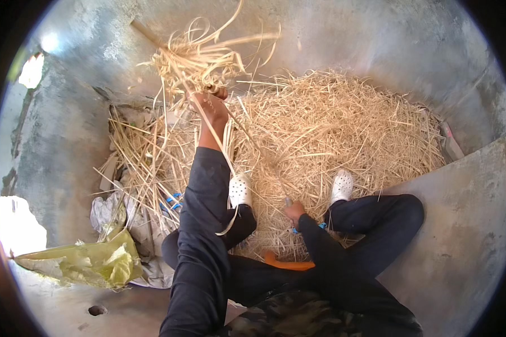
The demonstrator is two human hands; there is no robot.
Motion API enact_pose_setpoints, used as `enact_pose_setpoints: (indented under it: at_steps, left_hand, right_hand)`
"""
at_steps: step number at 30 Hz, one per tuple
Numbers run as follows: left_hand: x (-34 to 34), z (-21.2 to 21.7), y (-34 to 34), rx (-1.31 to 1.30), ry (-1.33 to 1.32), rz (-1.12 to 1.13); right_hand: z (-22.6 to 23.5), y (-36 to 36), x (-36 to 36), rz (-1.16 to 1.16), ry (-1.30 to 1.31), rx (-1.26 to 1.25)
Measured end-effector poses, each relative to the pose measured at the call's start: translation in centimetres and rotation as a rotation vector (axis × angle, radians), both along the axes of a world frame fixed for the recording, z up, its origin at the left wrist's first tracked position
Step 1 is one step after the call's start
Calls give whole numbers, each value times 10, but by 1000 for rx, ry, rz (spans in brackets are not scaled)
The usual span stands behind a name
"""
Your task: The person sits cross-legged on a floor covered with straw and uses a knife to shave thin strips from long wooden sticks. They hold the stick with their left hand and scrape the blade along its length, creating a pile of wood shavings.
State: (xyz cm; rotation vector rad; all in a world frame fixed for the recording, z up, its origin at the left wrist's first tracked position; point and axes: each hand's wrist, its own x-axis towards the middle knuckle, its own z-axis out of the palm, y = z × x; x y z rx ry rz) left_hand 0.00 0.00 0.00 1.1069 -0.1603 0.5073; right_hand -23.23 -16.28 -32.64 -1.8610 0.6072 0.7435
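Note:
My left hand (211,106) is raised and stretched forward, closed around a bundle of dry straw (194,59) whose stalks fan out above it. Some long stalks trail down from the fist toward my left shoe. My right hand (293,212) is low between my knees, gripping a thin dark object, possibly a tool handle, whose lower part is hidden behind my sleeve. A big straw heap (343,129) fills the ground ahead. My legs in dark trousers are bent, with white perforated shoes (240,191) resting at the heap's near edge.
Grey concrete walls (388,39) curve around the heap. A yellow-green plastic sack (90,261) and crumpled grey sheeting (109,210) lie at lower left. An orange object (287,263) shows under my legs. A concrete slab (461,224) is at right.

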Motion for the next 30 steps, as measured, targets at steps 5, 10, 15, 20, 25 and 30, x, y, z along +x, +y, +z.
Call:
enact_pose_setpoints:
  at_steps: [5, 10, 15, 20, 25, 30]
  left_hand:
    - [-28, 22, 32, 83, -132, 117]
    - [-92, 172, 125, -118, -420, -189]
    - [-164, 214, 190, -211, -699, -138]
    - [-201, 174, 204, -439, -872, 64]
    - [-211, 113, 180, -678, -1016, -59]
    - [-225, 71, 141, -779, -951, -76]
  right_hand:
    - [62, -66, -62, -242, 13, 383]
    - [103, -54, -71, -259, -107, 470]
    - [168, -36, -84, -289, -292, 703]
    - [226, -22, -101, -429, -541, 818]
    - [263, -22, -86, -461, -813, 861]
    - [325, -22, -70, -445, -933, 893]
